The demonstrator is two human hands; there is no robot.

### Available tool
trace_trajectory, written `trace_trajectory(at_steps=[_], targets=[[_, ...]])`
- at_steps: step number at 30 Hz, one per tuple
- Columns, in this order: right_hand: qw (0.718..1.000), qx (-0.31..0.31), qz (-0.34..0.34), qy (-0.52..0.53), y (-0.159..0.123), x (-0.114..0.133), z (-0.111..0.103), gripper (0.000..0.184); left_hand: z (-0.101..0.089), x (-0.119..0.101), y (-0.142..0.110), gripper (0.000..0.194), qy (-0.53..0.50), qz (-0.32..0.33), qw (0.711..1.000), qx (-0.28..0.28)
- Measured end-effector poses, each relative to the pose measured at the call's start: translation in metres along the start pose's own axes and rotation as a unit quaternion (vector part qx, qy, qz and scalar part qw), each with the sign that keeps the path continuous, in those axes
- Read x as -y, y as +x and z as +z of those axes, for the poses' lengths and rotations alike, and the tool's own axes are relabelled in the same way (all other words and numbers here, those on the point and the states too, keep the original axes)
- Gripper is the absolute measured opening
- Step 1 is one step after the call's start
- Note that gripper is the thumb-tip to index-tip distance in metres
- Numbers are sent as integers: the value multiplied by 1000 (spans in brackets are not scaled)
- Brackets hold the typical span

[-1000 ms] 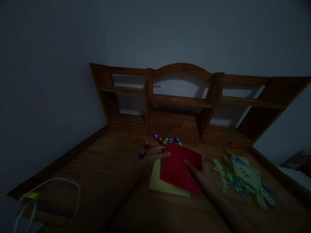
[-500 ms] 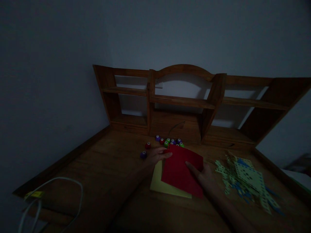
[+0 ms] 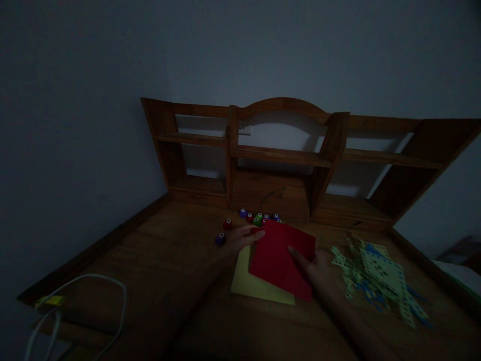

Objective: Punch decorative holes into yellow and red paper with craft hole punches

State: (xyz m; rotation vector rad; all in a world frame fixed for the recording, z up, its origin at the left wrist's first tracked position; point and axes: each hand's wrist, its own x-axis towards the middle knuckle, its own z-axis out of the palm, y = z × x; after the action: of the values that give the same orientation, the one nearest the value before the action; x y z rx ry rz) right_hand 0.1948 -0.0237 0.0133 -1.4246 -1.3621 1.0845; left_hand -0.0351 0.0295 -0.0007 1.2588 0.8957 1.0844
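Up and rightward the red sheet (image 3: 276, 254) has just been nudged, baring more of the yellow sheet (image 3: 251, 285) beneath! It's pinched under the right hand's (image 3: 318, 266) thumb; at its corner, the left hand's (image 3: 238, 239) grip can't be told.

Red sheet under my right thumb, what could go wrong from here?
The red sheet might crease where the right hand has its thumb on it. Its far edge could nudge the clustered coloured pieces. The left hand could knock the purple piece beside it.
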Motion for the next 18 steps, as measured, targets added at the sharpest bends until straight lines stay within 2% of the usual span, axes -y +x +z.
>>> trace_trajectory(at_steps=[5, 8, 13, 18], targets=[[996, -25, 21, 80, 2, -5, -1, 46, -14, -1, 11, 43, -57, 4, 995, -76], [993, -22, 30, 115, 3, -7, -2, 46, -25, -2, 17, 44, -68, 31, 989, -129], [987, -35, 48, 148, 3, -7, -3, 47, -37, 5, 22, 40, 22, 111, 968, -224], [978, -64, 51, 192, 6, -9, -2, 49, -43, 9, 21, 35, 145, 128, 956, -220]])
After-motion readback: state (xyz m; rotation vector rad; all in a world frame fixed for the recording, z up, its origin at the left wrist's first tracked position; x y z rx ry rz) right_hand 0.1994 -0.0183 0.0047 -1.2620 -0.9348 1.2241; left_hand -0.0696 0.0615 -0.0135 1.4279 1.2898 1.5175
